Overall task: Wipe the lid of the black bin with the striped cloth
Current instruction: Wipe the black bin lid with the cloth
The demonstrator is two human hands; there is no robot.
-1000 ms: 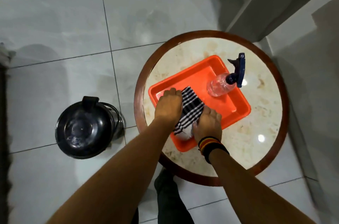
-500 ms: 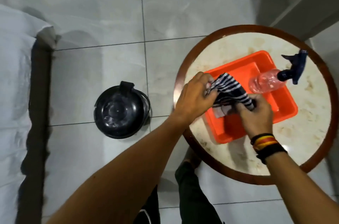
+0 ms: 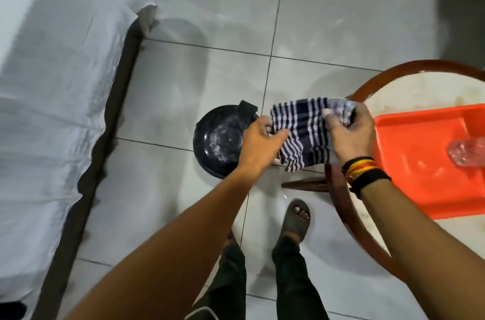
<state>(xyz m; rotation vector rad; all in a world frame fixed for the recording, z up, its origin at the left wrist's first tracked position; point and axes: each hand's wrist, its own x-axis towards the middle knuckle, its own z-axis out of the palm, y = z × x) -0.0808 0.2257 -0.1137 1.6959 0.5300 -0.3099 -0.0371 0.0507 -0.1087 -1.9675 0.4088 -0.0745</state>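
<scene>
The black bin (image 3: 219, 140) stands on the tiled floor, its round shiny lid smeared with pale marks and its hinge at the far side. The striped cloth (image 3: 305, 133), dark blue and white, hangs in the air between the bin and the round table. My left hand (image 3: 258, 145) grips its left edge, over the bin's right rim. My right hand (image 3: 347, 133), with bands on the wrist, grips its right side by the table's rim.
A round wood-rimmed table (image 3: 346, 211) at right carries an orange tray (image 3: 417, 180) with a clear spray bottle (image 3: 469, 153). A bed with a white sheet (image 3: 52, 83) fills the left. My sandalled foot (image 3: 295, 218) stands near the table leg.
Both hands lifted the cloth out of the orange tray and carried it left, off the table toward the bin. The view swung left, so the bed came in.
</scene>
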